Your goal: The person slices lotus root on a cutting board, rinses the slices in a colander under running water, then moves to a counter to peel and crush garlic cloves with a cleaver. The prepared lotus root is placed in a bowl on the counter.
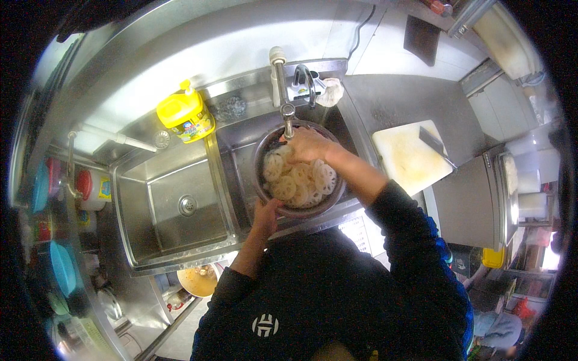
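Observation:
A round dark basin rests over the right-hand bowl of a steel sink, with many sliced lotus root pieces inside it. My left hand grips the basin's near left rim. Under the tap, my right hand reaches into the far side of the basin at the slices; its fingertips are partly hidden, so whether it holds any is unclear. Behind the basin are a curved chrome faucet and a whitish cloth.
Left of the basin is the other sink bowl with its drain. A yellow detergent jug and a steel scourer stand behind. A white cutting board with a cleaver lies right. Another person is at lower right.

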Tool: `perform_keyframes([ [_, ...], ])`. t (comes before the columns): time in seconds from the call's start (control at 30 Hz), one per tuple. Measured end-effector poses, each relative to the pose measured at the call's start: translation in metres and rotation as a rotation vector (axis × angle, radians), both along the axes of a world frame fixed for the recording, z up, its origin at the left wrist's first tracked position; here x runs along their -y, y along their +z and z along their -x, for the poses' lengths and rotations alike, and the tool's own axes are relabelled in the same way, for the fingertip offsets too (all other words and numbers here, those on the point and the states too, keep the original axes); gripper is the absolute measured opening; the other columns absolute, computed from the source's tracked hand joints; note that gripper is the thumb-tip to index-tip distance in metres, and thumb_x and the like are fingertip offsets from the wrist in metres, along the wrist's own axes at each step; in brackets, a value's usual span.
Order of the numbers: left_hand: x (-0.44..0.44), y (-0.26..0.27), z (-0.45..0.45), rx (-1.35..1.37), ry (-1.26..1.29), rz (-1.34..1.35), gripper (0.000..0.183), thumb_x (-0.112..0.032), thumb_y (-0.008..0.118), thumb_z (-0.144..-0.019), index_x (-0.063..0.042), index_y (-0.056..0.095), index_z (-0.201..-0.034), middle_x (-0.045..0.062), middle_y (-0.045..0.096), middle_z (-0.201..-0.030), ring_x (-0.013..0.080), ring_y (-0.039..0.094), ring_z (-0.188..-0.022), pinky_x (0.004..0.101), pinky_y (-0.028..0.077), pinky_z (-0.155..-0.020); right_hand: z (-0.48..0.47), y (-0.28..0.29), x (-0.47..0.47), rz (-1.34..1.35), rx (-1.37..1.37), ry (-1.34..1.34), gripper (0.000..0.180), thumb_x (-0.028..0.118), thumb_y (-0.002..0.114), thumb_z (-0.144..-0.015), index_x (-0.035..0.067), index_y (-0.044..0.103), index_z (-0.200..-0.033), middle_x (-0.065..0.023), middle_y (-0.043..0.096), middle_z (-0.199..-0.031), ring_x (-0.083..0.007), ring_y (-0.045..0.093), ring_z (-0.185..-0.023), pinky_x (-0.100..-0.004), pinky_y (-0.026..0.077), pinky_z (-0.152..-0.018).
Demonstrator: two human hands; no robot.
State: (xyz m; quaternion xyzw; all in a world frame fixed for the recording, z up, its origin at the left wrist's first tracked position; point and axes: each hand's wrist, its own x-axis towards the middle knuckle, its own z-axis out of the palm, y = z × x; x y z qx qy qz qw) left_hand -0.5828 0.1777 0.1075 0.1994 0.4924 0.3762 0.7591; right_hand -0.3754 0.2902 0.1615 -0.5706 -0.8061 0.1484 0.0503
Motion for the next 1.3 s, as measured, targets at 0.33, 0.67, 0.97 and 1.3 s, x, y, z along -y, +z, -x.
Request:
perform_keyframes([
  [0.33,0.0,0.002,0.002,0.0,-0.017,0.081,0.048,0.004,0.056,-0.072,-0.001,0.038,-0.116,0.015,0.054,-0.099,0.0304,0.06,-0.082,0.0415,0.056,-0.066,-0.001,0.019,-0.02,0.553,0.06,0.172,0.062,0.049,0.073,-0.063,-0.001,0.065,-0.098,-0.0177,0.066,-0.09,-0.0304,0.064,-0.079,-0.0346,0.051,-0.072],
  [0.67,0.0,0.001,0.0,-0.009,0.005,0.032,0.039,0.002,0.06,-0.072,0.004,0.046,-0.107,0.014,0.057,-0.091,0.0268,0.06,-0.076,0.0366,0.054,-0.06,-0.001,0.026,-0.015,0.96,0.004,0.122,0.038,0.033,0.074,-0.07,0.003,0.068,-0.091,-0.0082,0.067,-0.081,-0.0178,0.063,-0.07,-0.0313,0.051,-0.064],
  [0.97,-0.003,-0.015,0.019,-0.065,-0.053,0.028,0.046,-0.001,0.063,-0.069,0.001,0.045,-0.112,0.013,0.056,-0.091,0.0254,0.058,-0.078,0.0358,0.05,-0.061,-0.027,0.047,-0.008,0.57,-0.413,-0.202,0.034,0.022,0.072,-0.068,0.0,0.064,-0.093,-0.0138,0.065,-0.083,-0.0194,0.061,-0.075,-0.0317,0.048,-0.067],
  [1.3,-0.011,-0.053,0.026,-0.121,-0.153,0.013,0.045,-0.002,0.063,-0.069,-0.001,0.045,-0.11,0.01,0.055,-0.088,0.0229,0.056,-0.072,0.0338,0.048,-0.059,-0.003,0.026,0.037,-0.163,-0.139,0.153,0.03,0.014,0.059,-0.079,0.01,0.061,-0.109,-0.0133,0.055,-0.115,-0.0315,0.059,-0.096,-0.0399,0.05,-0.082],
])
